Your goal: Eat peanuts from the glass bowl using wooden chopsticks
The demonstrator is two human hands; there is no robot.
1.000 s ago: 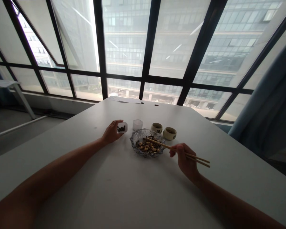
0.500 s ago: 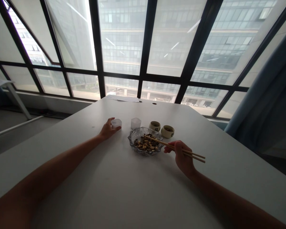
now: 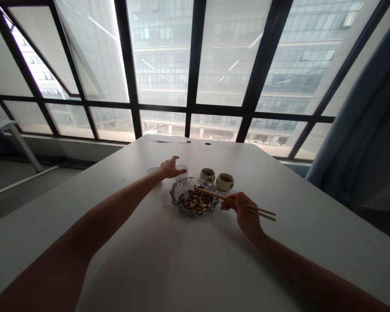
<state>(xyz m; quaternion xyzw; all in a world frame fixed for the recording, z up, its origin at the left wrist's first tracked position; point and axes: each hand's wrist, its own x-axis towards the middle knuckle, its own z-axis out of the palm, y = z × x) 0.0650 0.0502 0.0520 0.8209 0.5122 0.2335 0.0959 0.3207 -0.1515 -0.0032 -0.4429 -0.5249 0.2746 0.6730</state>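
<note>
My left hand (image 3: 170, 168) reaches over the table, thumb and fingers apart, beside a translucent plastic cup (image 3: 182, 173); whether it touches the cup I cannot tell. Partly hidden behind my left wrist is a second translucent cup (image 3: 152, 170). My right hand (image 3: 245, 210) grips a pair of wooden chopsticks (image 3: 258, 210), their tips over a glass bowl (image 3: 175, 201) with a scalloped rim. Inside the bowl lie mixed brown and tan pieces (image 3: 197, 203), perhaps nuts and shells. Behind it to the right stand two small cream-coloured cups (image 3: 207, 175) with dark markings.
The white table (image 3: 188, 268) stretches toward a wide window with dark frames (image 3: 190, 78). Papers (image 3: 165, 138) lie at its far edge. A blue curtain (image 3: 354, 143) hangs on the right, and another table (image 3: 22, 143) stands at the left.
My left hand has let go of the left translucent cup and moved right to the other one. My right hand still holds the chopsticks over the bowl. The view has shifted slightly.
</note>
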